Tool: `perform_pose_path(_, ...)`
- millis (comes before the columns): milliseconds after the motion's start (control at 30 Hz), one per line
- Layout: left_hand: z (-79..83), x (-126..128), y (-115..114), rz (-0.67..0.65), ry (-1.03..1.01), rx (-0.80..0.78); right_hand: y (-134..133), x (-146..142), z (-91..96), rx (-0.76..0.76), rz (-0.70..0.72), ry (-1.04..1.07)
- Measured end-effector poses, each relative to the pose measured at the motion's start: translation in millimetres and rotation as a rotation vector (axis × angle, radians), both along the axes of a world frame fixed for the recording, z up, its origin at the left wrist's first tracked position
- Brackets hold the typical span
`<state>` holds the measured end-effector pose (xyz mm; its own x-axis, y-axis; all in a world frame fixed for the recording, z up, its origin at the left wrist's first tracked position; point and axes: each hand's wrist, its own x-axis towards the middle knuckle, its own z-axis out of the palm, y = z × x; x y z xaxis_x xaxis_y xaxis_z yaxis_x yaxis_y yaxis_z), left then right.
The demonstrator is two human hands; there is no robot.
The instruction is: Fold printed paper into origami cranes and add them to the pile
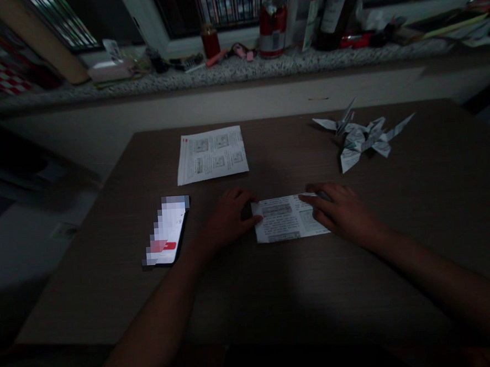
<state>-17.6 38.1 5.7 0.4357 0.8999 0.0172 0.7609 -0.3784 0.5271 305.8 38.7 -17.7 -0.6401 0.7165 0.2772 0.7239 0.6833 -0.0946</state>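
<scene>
Table (86,298) takes up most of the view, its broad flat top giving the paper firm backing. Behind it runs a stone windowsill (222,77), where a red can (272,32) and other clutter stand, well apart from the work. Paper birds (364,140) sit at the far right, probably set there so their thin wings escape the forearms. A printed sheet (212,155) lies flat at the far left, out of the hands' way. Between the hands, near the table's middle, lies a paper strip (280,220), squarely in front of the person, likely for even reach. The left hand (230,215) has thumb and forefinger apart at its left end, perhaps to steady it; the right hand (346,210) rests spread fingers over the other end, apparently pressing rather than pinching. A lit phone (175,224) (screen partly pixelated) lies beside the left forearm, seemingly within easy glance.
</scene>
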Motion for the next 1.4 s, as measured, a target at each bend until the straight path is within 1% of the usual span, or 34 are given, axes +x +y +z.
perform_pose_path(133, -2.1, 1.0, 2.2, 0.023, 0.008, -0.015, 2.5, -6.8, 4.3, -0.037, -0.015, 0.018)
perform_pose_path(267, -5.0, 1.0, 2.5, 0.018, -0.011, 0.000, 7.5, -24.8, 9.4, -0.083, -0.026, 0.016)
perform_pose_path(400, -6.6, 0.9, 1.8, 0.021, -0.014, 0.004, 11.8, -44.6, 11.3, -0.074, -0.093, -0.030)
perform_pose_path(533, -5.6, 2.8, 0.6, 0.047, -0.020, -0.014, 13.4, -55.7, 8.8, -0.066, -0.140, -0.021)
perform_pose_path(733, -5.6, 3.7, -1.1, 0.055, -0.032, -0.004, 11.3, -59.0, 1.3, -0.009, -0.149, 0.000)
perform_pose_path(900, -2.9, 3.3, -1.4, 0.047, -0.072, -0.039, 10.2, -58.3, -2.0, -0.019, -0.129, 0.037)
perform_pose_path(1000, 2.1, 5.7, -1.7, 0.056, -0.176, -0.123, 11.0, -56.7, -1.4, -0.049, -0.116, 0.072)
perform_pose_path(1067, 5.5, 8.3, -2.2, 0.076, -0.297, -0.192, 12.5, -55.1, 1.9, -0.071, -0.103, 0.110)
perform_pose_path(1133, 8.1, 10.8, -3.1, 0.096, -0.431, -0.240, 14.7, -53.6, 8.7, -0.112, -0.066, 0.156)
perform_pose_path(1200, 9.7, 12.7, -4.0, 0.105, -0.535, -0.270, 16.7, -53.2, 18.9, -0.193, 0.001, 0.205)
perform_pose_path(1333, 12.1, 15.2, -5.6, 0.068, -0.646, -0.329, 18.8, -56.5, 39.4, -0.485, 0.038, 0.334)
perform_pose_path(1400, 13.4, 16.5, -6.0, 0.068, -0.681, -0.345, 19.2, -58.2, 44.3, -0.584, 0.045, 0.366)
